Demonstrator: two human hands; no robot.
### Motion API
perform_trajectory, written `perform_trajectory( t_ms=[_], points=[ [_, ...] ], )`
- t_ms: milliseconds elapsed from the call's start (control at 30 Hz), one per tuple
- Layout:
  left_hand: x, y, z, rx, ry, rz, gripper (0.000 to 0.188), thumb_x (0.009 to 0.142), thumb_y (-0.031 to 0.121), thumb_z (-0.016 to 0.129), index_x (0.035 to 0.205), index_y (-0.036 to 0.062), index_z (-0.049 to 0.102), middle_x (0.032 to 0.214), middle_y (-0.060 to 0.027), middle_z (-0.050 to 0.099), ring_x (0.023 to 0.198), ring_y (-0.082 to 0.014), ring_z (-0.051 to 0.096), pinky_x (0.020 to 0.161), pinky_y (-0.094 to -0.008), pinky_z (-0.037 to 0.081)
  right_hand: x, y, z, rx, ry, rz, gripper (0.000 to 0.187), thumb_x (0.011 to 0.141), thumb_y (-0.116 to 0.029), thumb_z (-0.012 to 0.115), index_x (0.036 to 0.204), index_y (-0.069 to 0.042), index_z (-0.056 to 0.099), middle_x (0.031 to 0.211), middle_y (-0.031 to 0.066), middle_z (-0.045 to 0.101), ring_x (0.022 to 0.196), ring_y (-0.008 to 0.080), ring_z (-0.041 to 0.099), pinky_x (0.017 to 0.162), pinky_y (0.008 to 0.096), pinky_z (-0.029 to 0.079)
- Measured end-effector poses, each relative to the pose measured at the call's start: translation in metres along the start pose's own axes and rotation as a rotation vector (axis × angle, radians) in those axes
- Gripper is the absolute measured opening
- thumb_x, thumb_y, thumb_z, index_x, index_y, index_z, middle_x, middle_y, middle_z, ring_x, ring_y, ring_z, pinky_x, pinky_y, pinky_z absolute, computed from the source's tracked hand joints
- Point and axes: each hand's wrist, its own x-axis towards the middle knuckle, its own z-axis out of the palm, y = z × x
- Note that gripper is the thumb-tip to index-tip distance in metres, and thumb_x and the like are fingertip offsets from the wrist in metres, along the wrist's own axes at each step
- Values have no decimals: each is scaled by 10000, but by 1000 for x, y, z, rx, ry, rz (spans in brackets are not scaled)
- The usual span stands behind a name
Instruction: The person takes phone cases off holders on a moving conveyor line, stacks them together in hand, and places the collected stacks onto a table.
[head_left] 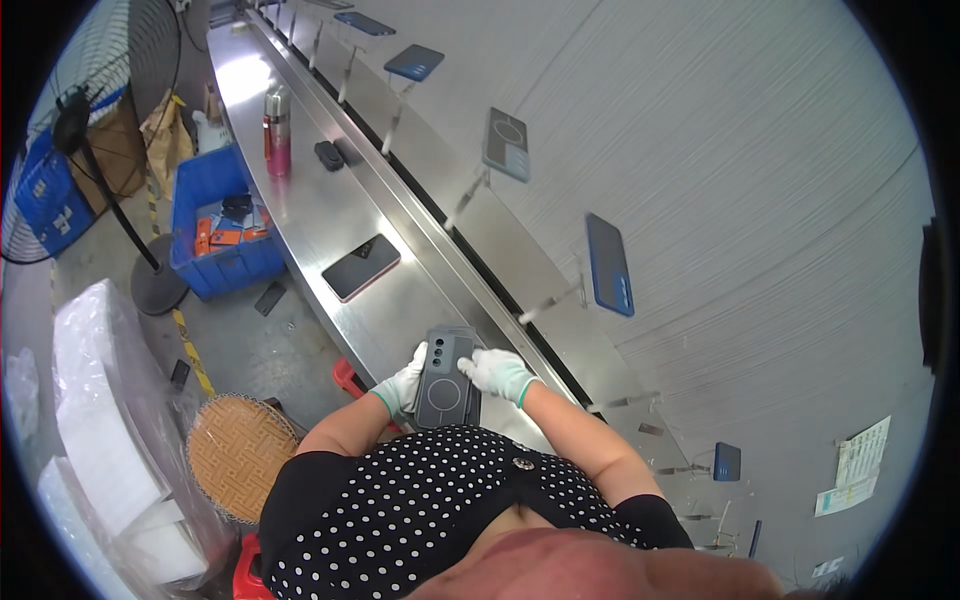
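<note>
A small stack of dark grey phone cases [445, 397] lies at the steel bench's near edge, right against my body. The top one has a column of camera holes and a pale ring on its back. My left hand [403, 382], in a white glove with a green cuff, grips the stack along its left side. From the right, my gloved right hand [496, 373] has its fingers closed at the upper right edge of the top case. How many cases lie beneath is hidden.
On the bench [310, 225] lie a phone [361, 267], a small black object [328, 155] and a pink-and-silver bottle [277, 135]. Holders along the right carry cases, including a blue one [609, 264]. A blue crate [228, 262], woven stool [240, 455] and fan stand left.
</note>
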Motion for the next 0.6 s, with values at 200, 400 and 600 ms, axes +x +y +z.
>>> perform_trajectory(
  t_ms=[200, 400, 600],
  points=[
    [4, 6, 3, 8, -62, -41, 859, 826, 804, 407, 1322, 118, 554, 1261, -104, 617, 1109, -244, 594, 986, -446, 478, -35, -29, -122, -36, 674, -350, 312, 925, -274, 566, 1198, -145, 641, 1120, 116, 680, 1009, 303, 654, 876, 396, 527],
    [11, -10, -10, -28, -8, -10, 857, 831, 802, 401, 1325, 118, 552, 1267, -106, 613, 1115, -248, 590, 988, -448, 476, -14, 68, -213, -289, 754, -188, 272, 884, -248, 535, 1086, -206, 714, 1131, 70, 678, 1200, 257, 544, 1022, 375, 408],
    [0, -4, 9, -2, -39, -78, 872, 844, 806, 363, 1359, 122, 530, 1330, -125, 576, 1187, -278, 550, 1018, -462, 452, -65, 196, -173, 728, 524, 34, 613, 951, -533, 542, 1133, 41, 654, 1079, 107, 692, 1018, 187, 607, 927, 315, 457]
  ],
)
